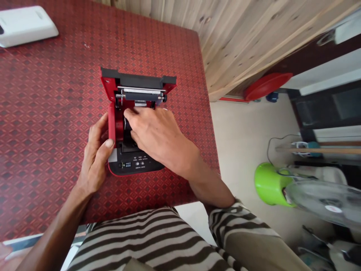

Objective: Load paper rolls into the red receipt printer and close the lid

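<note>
Reaching bent right-hand (pixel 159 133) fingers into the open red-and-black device (pixel 135 165), pinch hidden, cannot tell; bracing its side with the left hand (pixel 94 158), thumb and fingers apart. Beneath the device, patterned red counter (pixel 36 113); farther off, white object (pixel 28 26).

The device (pixel 126 169) lies on the table (pixel 56 94), before and right of the case (pixel 28 26), left of the bin (pixel 270 184).

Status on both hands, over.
Left hand steadying red-black device, lid raised. Right hand inside, fingertips partly hidden. White object well aside.
</note>
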A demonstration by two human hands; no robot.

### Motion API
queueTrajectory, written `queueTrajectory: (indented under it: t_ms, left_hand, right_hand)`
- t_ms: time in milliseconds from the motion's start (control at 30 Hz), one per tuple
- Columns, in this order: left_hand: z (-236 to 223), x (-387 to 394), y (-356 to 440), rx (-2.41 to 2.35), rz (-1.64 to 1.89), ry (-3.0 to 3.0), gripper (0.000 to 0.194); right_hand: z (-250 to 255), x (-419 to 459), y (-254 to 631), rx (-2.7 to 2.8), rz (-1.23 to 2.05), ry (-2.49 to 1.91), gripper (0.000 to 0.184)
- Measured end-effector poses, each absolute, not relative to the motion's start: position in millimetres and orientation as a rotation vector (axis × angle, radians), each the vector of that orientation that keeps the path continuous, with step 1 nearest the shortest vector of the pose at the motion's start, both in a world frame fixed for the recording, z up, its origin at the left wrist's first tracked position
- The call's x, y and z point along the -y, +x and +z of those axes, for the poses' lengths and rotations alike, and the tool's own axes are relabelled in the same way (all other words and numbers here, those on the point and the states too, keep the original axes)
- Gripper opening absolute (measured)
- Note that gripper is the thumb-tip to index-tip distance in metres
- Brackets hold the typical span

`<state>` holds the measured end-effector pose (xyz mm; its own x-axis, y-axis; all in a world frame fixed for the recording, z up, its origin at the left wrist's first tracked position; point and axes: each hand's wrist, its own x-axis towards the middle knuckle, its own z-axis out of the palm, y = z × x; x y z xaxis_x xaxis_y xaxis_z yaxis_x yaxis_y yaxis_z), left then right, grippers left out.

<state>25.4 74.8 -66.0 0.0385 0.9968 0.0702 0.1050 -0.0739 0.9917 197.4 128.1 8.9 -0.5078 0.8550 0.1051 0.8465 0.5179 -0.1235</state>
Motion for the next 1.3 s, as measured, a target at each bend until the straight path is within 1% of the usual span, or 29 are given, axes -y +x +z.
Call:
queueTrajectory:
  t_ms: [67, 167, 233, 333, 433, 500, 567, 633, 733, 833, 900, 1000, 1033, 1100, 1167, 1200, 1300]
  left_hand:
    - [-67, -75, 25, -1.236, 1.177, 1.358, 0.058]
    - [-66, -75, 24, -1.253, 1.177, 1.363, 0.059]
    - [-64, -76, 24, -1.261, 1.166, 1.367, 0.059]
    - [-60, -78, 23, -1.306, 1.132, 1.389, 0.06]
    - [-57, -80, 22, -1.395, 1.089, 1.433, 0.063]
    - [-55, -80, 22, -1.441, 1.059, 1.468, 0.065]
    - [-53, -81, 23, -1.466, 1.027, 1.503, 0.064]
    - [-50, -81, 25, -1.475, 1.017, 1.51, 0.064]
    - [-47, -81, 27, -1.503, 1.008, 1.494, 0.064]
    - [-46, -82, 26, -1.544, 0.988, 1.532, 0.062]
    - [-48, -82, 25, -1.553, 0.992, 1.524, 0.061]
    - [-52, -82, 23, -1.528, 1.027, 1.455, 0.061]
    - [-53, -81, 22, -1.517, 1.038, 1.444, 0.061]
    - [-56, -81, 21, -1.508, 1.048, 1.445, 0.061]
    - [-58, -81, 21, -1.508, 1.06, 1.437, 0.062]
    - [-59, -81, 21, -1.506, 1.065, 1.423, 0.063]
    - [-60, -81, 21, -1.515, 1.055, 1.428, 0.065]
  right_hand:
    - [18, -121, 199, 2.681, 0.065, -1.512, 0.022]
    - [35, -104, 211, 2.582, 0.068, -1.5, 0.017]
    - [46, -91, 229, 2.393, 0.192, -1.424, 0.014]
    - [47, -76, 266, 2.022, 0.518, -1.277, 0.023]
    - [22, -67, 300, 1.686, 0.74, -1.213, 0.03]
    - [-5, -64, 314, 1.481, 0.853, -1.266, 0.029]
    - [-33, -63, 318, 1.396, 0.966, -1.319, 0.028]
    - [-54, -64, 315, 1.449, 1.028, -1.352, 0.028]
    - [-68, -66, 303, 1.66, 1.023, -1.327, 0.028]
    - [-67, -66, 298, 1.787, 1.009, -1.324, 0.028]
    - [-64, -63, 300, 1.77, 1.06, -1.33, 0.033]
    - [-59, -61, 313, 1.725, 1.195, -1.341, 0.046]
    - [-58, -63, 319, 1.719, 1.209, -1.355, 0.046]
    - [-56, -71, 330, 1.693, 1.146, -1.406, 0.036]
    - [-57, -86, 336, 1.64, 1.008, -1.455, 0.026]
    - [-60, -95, 336, 1.612, 0.951, -1.466, 0.028]
    - [-72, -121, 325, 1.638, 0.909, -1.417, 0.051]
